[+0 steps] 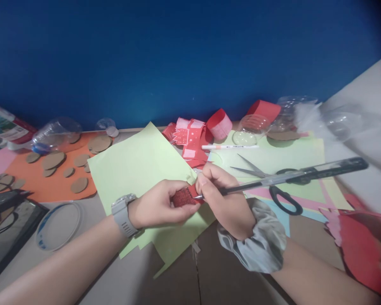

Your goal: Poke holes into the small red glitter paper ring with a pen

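Note:
My left hand [163,201], with a grey watch at the wrist, is closed around a small red paper piece [183,197] covered in dark drawn lines. In my right hand [224,199] a black-and-clear pen [266,183] is gripped, its thumb pressed over the lower barrel. The pen's tip meets or nearly meets the red piece between the hands. A grey scrunchie [260,241] circles the right wrist. Beneath both hands lies a light green paper sheet [130,165], and part of the red piece is hidden by fingers.
Open scissors [285,199] and a white marker [230,147] lie to the right on coloured paper. Red paper cutouts [195,137] stand along the blue wall. Several cardboard discs [53,161] rest on orange paper [34,184], beside a plastic bottle [57,133] and a tape ring [59,225].

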The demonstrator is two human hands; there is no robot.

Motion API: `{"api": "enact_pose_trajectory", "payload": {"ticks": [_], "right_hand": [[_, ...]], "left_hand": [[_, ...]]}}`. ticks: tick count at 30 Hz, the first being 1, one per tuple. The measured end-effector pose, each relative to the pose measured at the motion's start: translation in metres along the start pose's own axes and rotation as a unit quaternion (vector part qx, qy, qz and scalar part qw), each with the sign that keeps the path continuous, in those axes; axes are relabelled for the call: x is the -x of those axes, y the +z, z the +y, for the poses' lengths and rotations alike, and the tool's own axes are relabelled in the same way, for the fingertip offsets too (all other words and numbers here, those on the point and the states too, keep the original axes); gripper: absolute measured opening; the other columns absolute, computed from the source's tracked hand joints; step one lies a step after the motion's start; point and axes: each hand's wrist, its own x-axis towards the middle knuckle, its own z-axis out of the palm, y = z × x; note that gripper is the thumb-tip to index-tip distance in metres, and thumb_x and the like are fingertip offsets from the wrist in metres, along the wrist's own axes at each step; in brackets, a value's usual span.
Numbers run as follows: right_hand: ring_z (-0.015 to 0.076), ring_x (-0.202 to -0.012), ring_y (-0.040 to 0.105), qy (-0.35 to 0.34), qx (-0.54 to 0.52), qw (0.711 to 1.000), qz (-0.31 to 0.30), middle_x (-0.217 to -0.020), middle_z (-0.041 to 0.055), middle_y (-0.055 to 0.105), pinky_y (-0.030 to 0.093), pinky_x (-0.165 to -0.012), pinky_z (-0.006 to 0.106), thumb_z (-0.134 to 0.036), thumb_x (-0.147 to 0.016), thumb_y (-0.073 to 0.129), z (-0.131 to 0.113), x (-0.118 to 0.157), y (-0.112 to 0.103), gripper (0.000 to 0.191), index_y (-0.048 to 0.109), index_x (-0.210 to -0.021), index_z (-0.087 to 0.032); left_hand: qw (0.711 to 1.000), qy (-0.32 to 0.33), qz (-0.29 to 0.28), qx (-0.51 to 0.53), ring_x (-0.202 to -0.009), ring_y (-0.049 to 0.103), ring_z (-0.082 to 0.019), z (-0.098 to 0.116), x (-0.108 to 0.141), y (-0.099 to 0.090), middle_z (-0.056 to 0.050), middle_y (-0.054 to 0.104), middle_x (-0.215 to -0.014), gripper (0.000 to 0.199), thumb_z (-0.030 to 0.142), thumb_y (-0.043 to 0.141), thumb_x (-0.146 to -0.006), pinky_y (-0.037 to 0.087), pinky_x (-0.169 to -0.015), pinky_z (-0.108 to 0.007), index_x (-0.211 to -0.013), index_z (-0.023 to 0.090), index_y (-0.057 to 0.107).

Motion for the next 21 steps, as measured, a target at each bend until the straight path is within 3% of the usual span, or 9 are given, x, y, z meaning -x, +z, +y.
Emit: {"api": "enact_pose_trajectory", "payload": {"ticks": [21], "right_hand": [[0.0083, -0.052, 0.034, -0.021, 0.01, 1.0, 0.0, -0.057, -0.0063, 0.034, 0.03, -0.049, 0.022, -0.018, -0.09, 0.041, -0.0002, -0.0003, 0.0003, 0.026, 0.038, -0.064, -0.02]], "left_hand": [[1.0, 0.002, 0.005, 0.004, -0.048, 0.048, -0.007, -0.0019, 0.0001, 0.0006, 0.003, 0.052, -0.056, 0.023, 0.032, 0.059, -0.084, 0.037, -0.045, -0.016, -0.075, 0.014, 0.048]]}}
